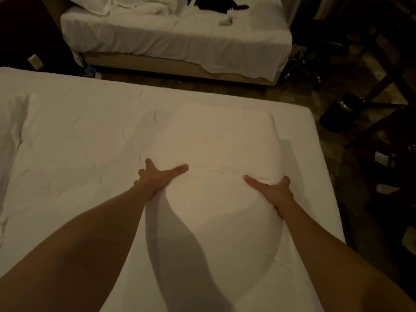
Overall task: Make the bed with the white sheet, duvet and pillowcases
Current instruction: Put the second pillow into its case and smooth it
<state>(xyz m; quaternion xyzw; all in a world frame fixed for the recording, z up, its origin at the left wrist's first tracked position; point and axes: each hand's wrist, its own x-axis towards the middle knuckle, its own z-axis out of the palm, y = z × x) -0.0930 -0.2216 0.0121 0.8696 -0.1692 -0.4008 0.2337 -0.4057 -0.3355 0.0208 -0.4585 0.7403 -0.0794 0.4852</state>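
Two bare forearms reach from the near edge out over a bed covered by a white duvet (74,167). Between the hands sits a plump white pillow (213,145), lying on the right half of the bed, its far edge toward the far side and its near end running back toward the camera. Its long axis seems to run near-to-far, though white on white makes the outline hard to trace.

The left hand (155,176) is at the pillow's left flank, fingers spread and straight, thumb stretched right across the top, pressing rather than clutching. The right hand (273,190) is at the right flank, thumb laid leftward over the top and fingers wrapped round the edge, gripping it. The pillow lies directly between the two hands, which sit about equally close to it, the left reaching slightly farther.

Likely step: plumping or seating the pillow; any shift would push it away from the wrists, toward the far side.

Beyond a strip of dark floor stands a second bed (175,34) with rumpled white linen and a dark item on top.
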